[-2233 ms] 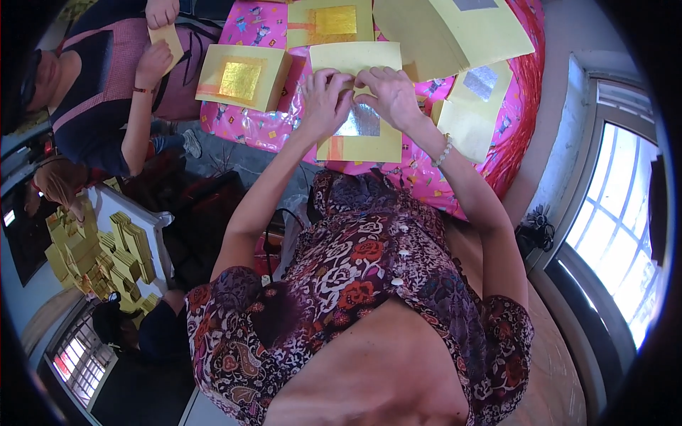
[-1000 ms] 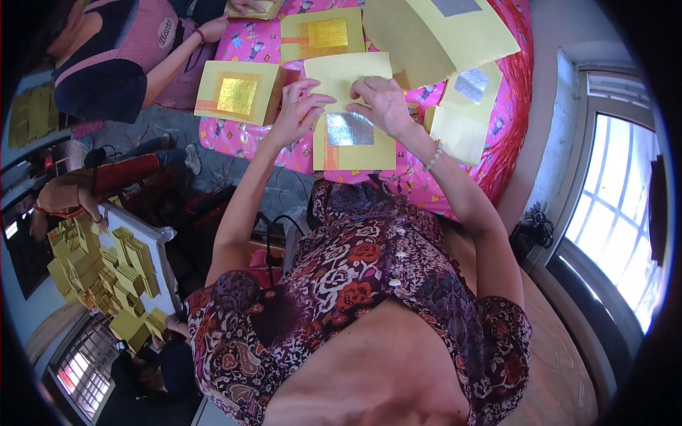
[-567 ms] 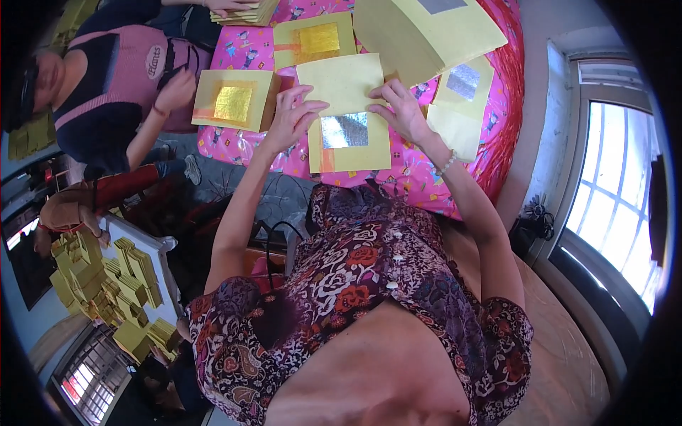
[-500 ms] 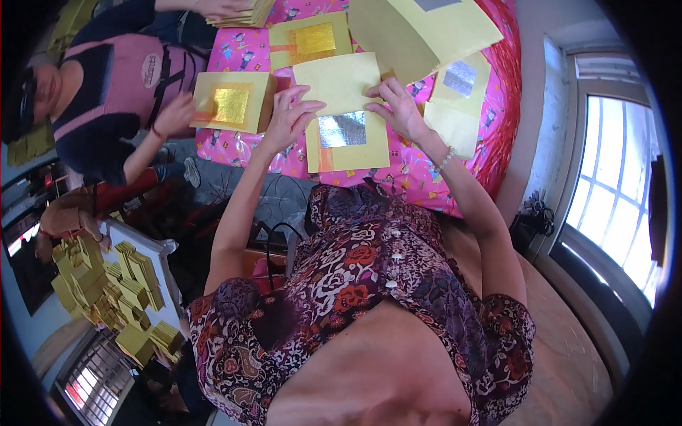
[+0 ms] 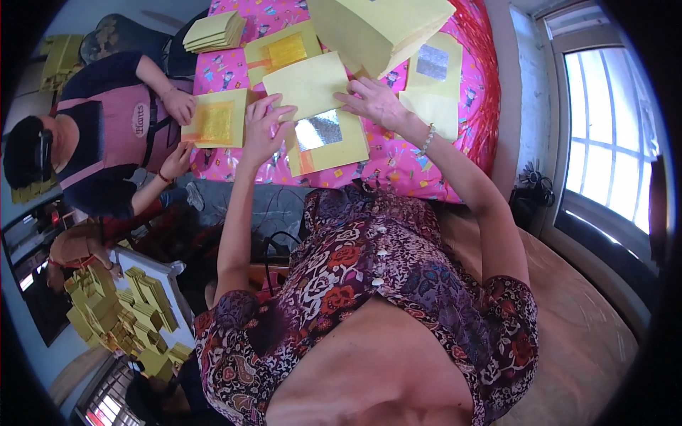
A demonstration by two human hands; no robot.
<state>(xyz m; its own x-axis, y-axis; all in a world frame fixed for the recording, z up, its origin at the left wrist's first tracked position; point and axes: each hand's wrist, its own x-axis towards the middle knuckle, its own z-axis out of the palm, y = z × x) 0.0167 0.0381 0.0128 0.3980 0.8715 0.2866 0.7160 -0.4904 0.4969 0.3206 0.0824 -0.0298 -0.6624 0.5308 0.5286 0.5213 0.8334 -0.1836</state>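
Your left hand point(image 5: 264, 128) has fingers spread, tips pinching the left edge of the plain yellow sheet point(image 5: 309, 85); your right hand point(image 5: 376, 103) lies flat & open, fingers apart, on that sheet's right edge. Sheet sits at 12 o'clock from the silver-foil sheet point(image 5: 328, 142), overlapping its top, both on the pink cloth point(image 5: 398, 167). At 9 o'clock of your left hand, a co-worker's hands hold a gold-foil sheet point(image 5: 214, 126); yellow paper stack point(image 5: 380, 28) at 12 o'clock.
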